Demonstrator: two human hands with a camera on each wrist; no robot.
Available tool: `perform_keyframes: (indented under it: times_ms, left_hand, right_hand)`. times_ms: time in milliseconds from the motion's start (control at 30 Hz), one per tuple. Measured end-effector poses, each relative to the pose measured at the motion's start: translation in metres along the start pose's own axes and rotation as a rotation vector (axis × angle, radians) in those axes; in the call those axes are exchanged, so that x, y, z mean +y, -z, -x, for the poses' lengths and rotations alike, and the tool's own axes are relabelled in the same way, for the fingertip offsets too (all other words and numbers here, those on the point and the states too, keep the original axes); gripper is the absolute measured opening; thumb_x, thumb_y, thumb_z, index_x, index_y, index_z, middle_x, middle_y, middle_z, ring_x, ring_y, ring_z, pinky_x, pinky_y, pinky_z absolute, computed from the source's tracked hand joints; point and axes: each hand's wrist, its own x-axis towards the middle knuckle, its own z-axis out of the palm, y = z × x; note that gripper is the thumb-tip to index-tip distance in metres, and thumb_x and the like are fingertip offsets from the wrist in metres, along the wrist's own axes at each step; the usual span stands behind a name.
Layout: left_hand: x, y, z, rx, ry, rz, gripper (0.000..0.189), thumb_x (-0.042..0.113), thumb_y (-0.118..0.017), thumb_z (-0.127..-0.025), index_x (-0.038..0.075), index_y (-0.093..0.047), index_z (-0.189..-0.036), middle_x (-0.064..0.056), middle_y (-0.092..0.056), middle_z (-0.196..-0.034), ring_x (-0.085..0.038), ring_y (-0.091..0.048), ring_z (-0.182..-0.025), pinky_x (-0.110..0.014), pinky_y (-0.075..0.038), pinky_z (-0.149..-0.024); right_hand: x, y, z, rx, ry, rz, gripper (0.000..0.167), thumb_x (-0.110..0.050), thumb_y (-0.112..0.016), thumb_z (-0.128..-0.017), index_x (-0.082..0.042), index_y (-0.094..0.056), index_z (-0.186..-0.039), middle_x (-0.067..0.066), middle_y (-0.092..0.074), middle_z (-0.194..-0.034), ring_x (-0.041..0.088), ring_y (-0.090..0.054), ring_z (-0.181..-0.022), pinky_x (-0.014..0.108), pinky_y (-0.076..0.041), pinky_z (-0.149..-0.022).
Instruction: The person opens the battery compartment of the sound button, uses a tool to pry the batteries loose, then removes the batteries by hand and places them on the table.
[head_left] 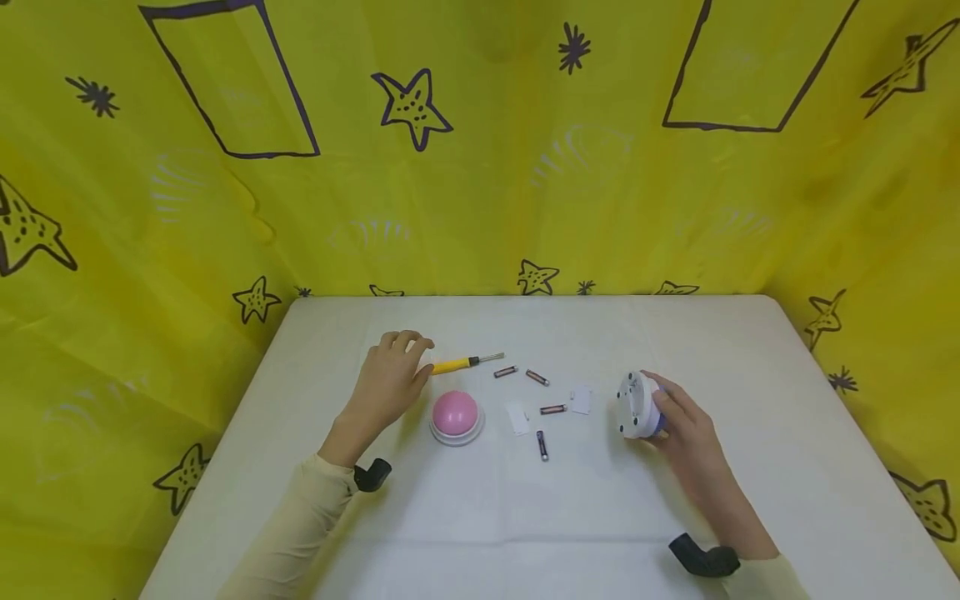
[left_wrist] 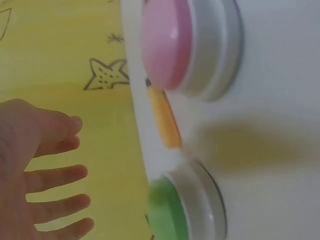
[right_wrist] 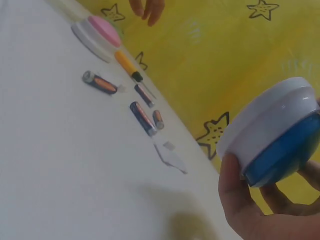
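My right hand (head_left: 686, 437) grips a round push light (head_left: 634, 408) above the table, its white base with dark spots turned toward the left. Its blue dome (right_wrist: 282, 152) shows in the right wrist view, with my thumb on the rim. Over the left part of the table my left hand (head_left: 386, 383) hovers with fingers relaxed and nothing held. Close to its fingertips lies a yellow-handled screwdriver (head_left: 452, 366). A pink-domed light (head_left: 454, 414) sits just right of that hand. The left wrist view also has a green-domed light (left_wrist: 167, 210), which the hand hides in the head view.
Several small batteries (head_left: 553, 409) lie scattered about the table's middle. Beside them are two small white pieces, one left (head_left: 517, 419) and one right (head_left: 580, 400). A yellow curtain (head_left: 480, 200) with drawn stars surrounds the white table (head_left: 510, 508) at the back and sides.
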Motion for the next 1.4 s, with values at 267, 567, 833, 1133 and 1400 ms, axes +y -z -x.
perform_keyframes:
  times_ms: [267,567,833,1133,1400]
  left_hand:
    - [-0.029,-0.014,0.007,-0.024,0.062,-0.022,0.044,0.028,-0.073,-0.096,0.009,-0.063,-0.135,-0.024,-0.058,-0.146,-0.049,-0.053,-0.133,-0.063,-0.056,-0.093]
    - [-0.048,-0.024,0.009,-0.155,0.123,0.018,0.061,0.036,-0.069,-0.098,0.009,-0.051,-0.149,-0.031,-0.043,-0.157,-0.057,-0.041,-0.142,-0.072,-0.05,-0.098]
    - [-0.059,-0.029,0.01,-0.201,0.13,0.027,0.063,0.039,-0.067,-0.099,0.009,-0.05,-0.151,-0.032,-0.042,-0.156,-0.057,-0.042,-0.14,-0.072,-0.051,-0.097]
    - [-0.063,-0.028,0.011,-0.253,0.128,0.107,0.065,0.038,-0.072,-0.094,0.008,-0.053,-0.149,-0.029,-0.048,-0.152,-0.053,-0.051,-0.132,-0.066,-0.055,-0.096]
    - [-0.063,-0.029,0.01,-0.283,0.14,0.162,0.066,0.033,-0.075,-0.094,0.006,-0.051,-0.149,-0.026,-0.056,-0.142,-0.045,-0.057,-0.123,-0.059,-0.055,-0.101]
  right_hand:
    - [-0.004,-0.011,-0.003,0.182,0.07,0.521,0.055,-0.032,-0.065,-0.104,-0.013,-0.048,-0.153,0.006,-0.052,-0.151,0.006,-0.057,-0.12,0.007,-0.047,-0.085]
    - [0.001,-0.015,-0.01,0.205,0.246,0.886,0.062,-0.021,-0.081,-0.09,-0.005,-0.056,-0.144,0.025,-0.056,-0.143,0.046,-0.055,-0.124,0.058,-0.057,-0.094]
    - [0.003,-0.017,-0.012,0.176,0.245,1.018,0.064,-0.021,-0.083,-0.087,-0.004,-0.057,-0.143,0.025,-0.053,-0.145,0.051,-0.049,-0.128,0.074,-0.049,-0.097]
    - [0.006,-0.013,-0.015,0.14,0.226,1.056,0.063,-0.017,-0.084,-0.085,-0.001,-0.059,-0.141,0.027,-0.053,-0.143,0.051,-0.049,-0.127,0.073,-0.049,-0.097]
    - [0.003,-0.013,-0.019,0.083,0.133,1.091,0.065,-0.023,-0.082,-0.089,-0.004,-0.057,-0.145,0.026,-0.051,-0.148,0.051,-0.047,-0.131,0.074,-0.048,-0.099]
